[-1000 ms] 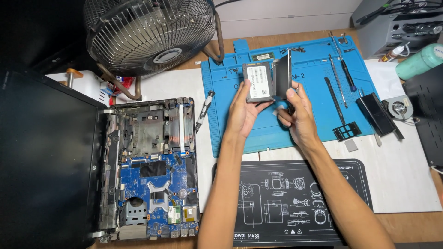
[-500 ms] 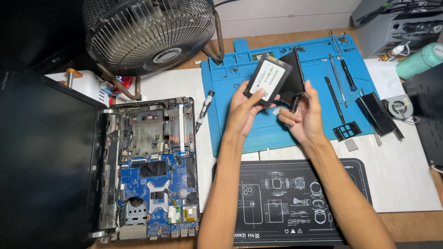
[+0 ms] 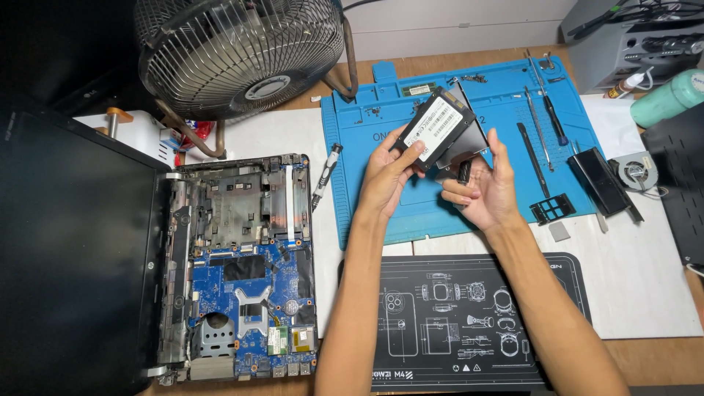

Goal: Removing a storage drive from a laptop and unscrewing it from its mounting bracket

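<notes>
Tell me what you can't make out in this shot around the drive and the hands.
Head view only:
- Drive: its underside is hidden; the left hand covers its lower corner.
- Metal bracket behind the drive: mostly hidden by the drive and the right hand.
- Small screws on the blue mat: too small to count.
- Fan: cut off by the top edge.

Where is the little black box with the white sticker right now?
In the head view, the black drive is up in the air over the blue mat, held between the left hand and right hand, right of the fan.
</notes>
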